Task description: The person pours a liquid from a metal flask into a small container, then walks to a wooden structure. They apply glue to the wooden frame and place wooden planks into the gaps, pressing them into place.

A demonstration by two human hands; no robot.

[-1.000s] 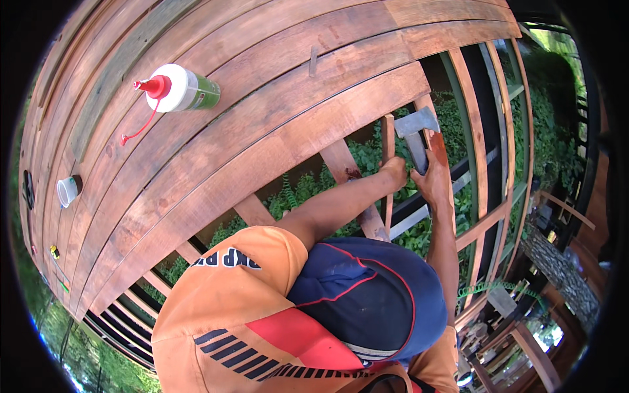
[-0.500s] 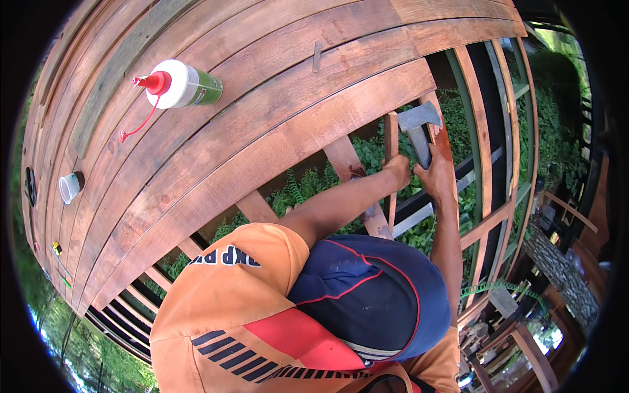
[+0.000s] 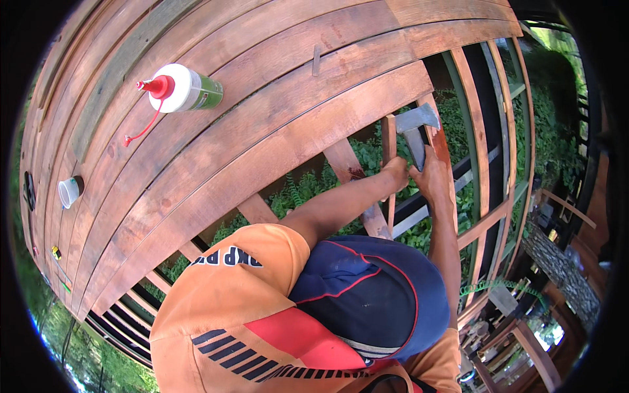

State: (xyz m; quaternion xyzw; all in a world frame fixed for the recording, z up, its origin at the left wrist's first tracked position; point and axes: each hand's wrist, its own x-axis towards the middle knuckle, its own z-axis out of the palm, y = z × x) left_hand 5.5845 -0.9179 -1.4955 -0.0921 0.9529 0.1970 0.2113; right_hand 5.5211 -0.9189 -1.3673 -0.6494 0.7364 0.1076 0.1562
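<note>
My left hand (image 3: 396, 173) is closed round a narrow wooden strip (image 3: 389, 136) that runs lengthwise beneath it between the joists. Just to the right, my right hand (image 3: 428, 173) grips a hatchet (image 3: 417, 119) by its dark grey handle. The hatchet's metal head points away from me, its flared edge to the right, close to a joist with a dark reddish wet-looking patch (image 3: 443, 154). The hatchet head lies beyond both hands, near the end of the last deck board (image 3: 275, 147). My bent leg in dark blue cloth with red piping (image 3: 373, 295) sits below my forearms.
A white bottle (image 3: 190, 88) with a red nozzle stands on the decking, with a small white cup (image 3: 69, 191) farther left. A short wood sliver (image 3: 316, 60) lies on the boards. Open gaps between joists (image 3: 473, 131) show green plants below. A green coiled hose (image 3: 491, 287) is at right.
The view has shifted slightly. Both hands keep their holds on the strip and the hatchet, with hardly any movement.
</note>
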